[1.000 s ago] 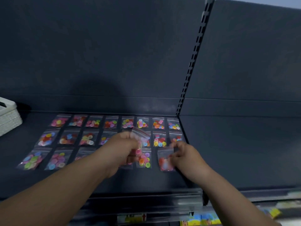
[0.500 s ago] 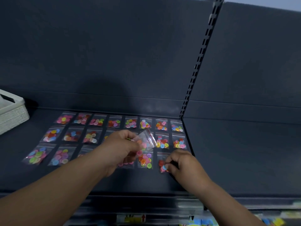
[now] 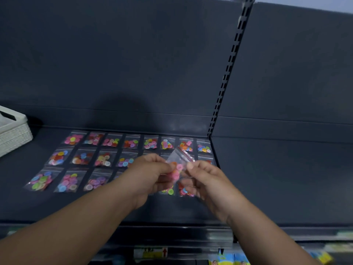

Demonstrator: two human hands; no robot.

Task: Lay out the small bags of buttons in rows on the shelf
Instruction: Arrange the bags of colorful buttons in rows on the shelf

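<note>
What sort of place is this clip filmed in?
Probably a shop aisle. There is a dark metal display shelf with a slotted upright, small bags of buttons set out in rows like stock, and colourful packaged goods on the tier below.

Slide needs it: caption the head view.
Left hand and right hand hold a button bag above rows of bags on the shelf.
</note>
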